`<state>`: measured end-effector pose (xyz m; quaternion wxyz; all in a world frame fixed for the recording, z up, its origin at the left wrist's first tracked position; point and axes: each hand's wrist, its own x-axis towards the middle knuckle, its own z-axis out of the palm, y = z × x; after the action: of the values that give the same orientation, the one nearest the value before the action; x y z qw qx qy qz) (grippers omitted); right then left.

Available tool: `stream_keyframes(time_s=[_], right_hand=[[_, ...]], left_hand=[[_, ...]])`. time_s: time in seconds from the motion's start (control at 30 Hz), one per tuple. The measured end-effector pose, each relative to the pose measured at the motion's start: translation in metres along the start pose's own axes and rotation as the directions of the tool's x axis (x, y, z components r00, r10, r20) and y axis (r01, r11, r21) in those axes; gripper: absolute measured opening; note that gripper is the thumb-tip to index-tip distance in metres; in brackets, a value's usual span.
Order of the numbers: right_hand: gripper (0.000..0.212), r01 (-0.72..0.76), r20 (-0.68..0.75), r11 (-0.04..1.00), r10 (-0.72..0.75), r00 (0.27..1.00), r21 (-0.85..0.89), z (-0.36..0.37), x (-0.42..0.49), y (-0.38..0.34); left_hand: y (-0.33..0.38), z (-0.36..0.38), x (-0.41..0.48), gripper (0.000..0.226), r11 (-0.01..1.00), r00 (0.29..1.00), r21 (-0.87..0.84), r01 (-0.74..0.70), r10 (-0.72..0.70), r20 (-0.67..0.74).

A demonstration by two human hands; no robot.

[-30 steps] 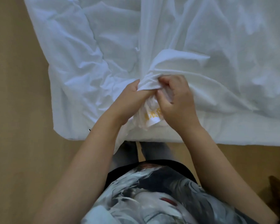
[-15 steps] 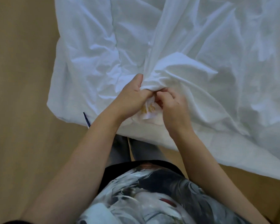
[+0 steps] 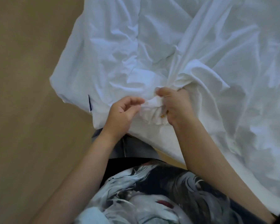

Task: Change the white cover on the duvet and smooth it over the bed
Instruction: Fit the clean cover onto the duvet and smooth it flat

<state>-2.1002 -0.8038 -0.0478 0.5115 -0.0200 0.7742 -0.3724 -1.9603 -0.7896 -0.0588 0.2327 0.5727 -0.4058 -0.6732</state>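
Seen from the near edge of the bed, reading left to right.

**Far left:** tan floor (image 3: 23, 110).

**Left of centre:** the near corner of the white cover (image 3: 120, 54) hangs over the bed's edge. It lies rumpled across the whole bed surface, with a small dark blue tab (image 3: 89, 103) on its side seam.

**Centre:** the left hand (image 3: 122, 115) is at the near hem with its fingers loosely curled. The fingertips sit just beside a gathered knot of cloth, and whether they pinch it or only touch it cannot be told.

**Between the hands:** the bunched cloth shows a scrap of label with yellow print (image 3: 162, 116).

**Right of centre:** the right hand (image 3: 178, 105) has its fingers and thumb curled tightly round that bunch. Taut folds fan from the grip up across the bed.

**Far right:** more of the cover, deeply creased, runs out of view.

**Progress:** the cover is on the bed and appears to have filling under it, though cover and duvet cannot be told apart by eye. The hands seem to be working at a fastening or an inner corner along the near hem, so the fitting looks late but unfinished. Closing the hem is probably left to do. The wrinkles show that all of the smoothing remains.
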Motion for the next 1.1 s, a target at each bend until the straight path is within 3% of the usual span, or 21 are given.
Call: stream_keyframes(time_s=[0.07, 0.13, 0.17, 0.23, 0.27, 0.33, 0.43, 0.53, 0.6, 0.73, 0.87, 1.03, 1.1], right_hand=[[0.017, 0.031, 0.028, 0.998, -0.030, 0.999, -0.050, 0.001, 0.001, 0.004], [0.024, 0.059, 0.042, 0.994, -0.055, 0.998, -0.088, 0.002, 0.002, 0.008], [0.025, 0.061, 0.048, 0.994, -0.057, 0.997, -0.095, 0.001, 0.002, 0.009], [0.022, 0.062, 0.072, 0.993, -0.055, 0.996, -0.098, -0.002, 0.003, 0.009], [0.019, 0.070, 0.085, 0.993, -0.061, 0.994, -0.097, -0.004, 0.002, 0.010], [0.019, 0.095, 0.118, 0.991, -0.083, 0.990, -0.100, -0.010, 0.001, 0.010], [0.019, 0.138, 0.169, 0.981, -0.115, 0.979, -0.134, -0.019, -0.003, 0.007], [0.012, 0.192, 0.172, 0.968, -0.164, 0.971, -0.163, -0.029, -0.012, 0.000], [0.012, 0.213, 0.142, 0.964, -0.191, 0.971, -0.161, -0.039, -0.021, -0.006], [0.016, 0.278, 0.019, 0.956, -0.277, 0.961, -0.099, -0.062, -0.038, -0.018], [0.024, 0.382, -0.280, 0.924, -0.363, 0.889, 0.016, -0.092, -0.032, -0.033], [0.013, 0.371, -0.426, 0.926, -0.364, 0.828, -0.069, -0.123, -0.033, -0.033], [0.020, 0.374, -0.483, 0.921, -0.378, 0.790, -0.110, -0.139, -0.040, -0.036]], left_hand=[[-0.014, -0.017, 0.006, 0.021, 0.983, 0.951, 0.181, 0.004, 0.052, -0.306], [-0.028, -0.039, 0.016, 0.042, 0.919, 0.866, 0.383, 0.095, 0.113, -0.487], [-0.035, -0.049, 0.023, 0.063, 0.898, 0.842, 0.394, 0.197, 0.051, -0.537], [-0.040, -0.062, 0.035, 0.094, 0.883, 0.785, 0.182, 0.433, -0.270, -0.558], [-0.038, -0.063, 0.038, 0.091, 0.862, 0.751, 0.032, 0.505, -0.421, -0.508], [-0.028, -0.059, 0.043, 0.053, 0.831, 0.772, -0.182, 0.526, -0.556, -0.309], [0.003, -0.032, 0.050, 0.012, 0.906, 0.911, -0.207, 0.369, -0.397, -0.110], [0.043, 0.018, 0.062, 0.018, 0.967, 0.977, -0.155, 0.201, -0.209, -0.034], [0.065, 0.054, 0.070, 0.022, 0.973, 0.984, -0.170, 0.156, -0.168, -0.060], [0.092, 0.119, 0.075, 0.027, 0.945, 0.970, -0.241, 0.221, -0.238, -0.045], [0.103, 0.158, 0.061, 0.016, 0.930, 0.916, -0.070, 0.362, -0.341, 0.211], [0.101, 0.176, 0.036, 0.018, 0.908, 0.872, -0.023, 0.418, -0.394, 0.289], [0.105, 0.192, 0.026, 0.021, 0.916, 0.849, 0.013, 0.400, -0.376, 0.371]])
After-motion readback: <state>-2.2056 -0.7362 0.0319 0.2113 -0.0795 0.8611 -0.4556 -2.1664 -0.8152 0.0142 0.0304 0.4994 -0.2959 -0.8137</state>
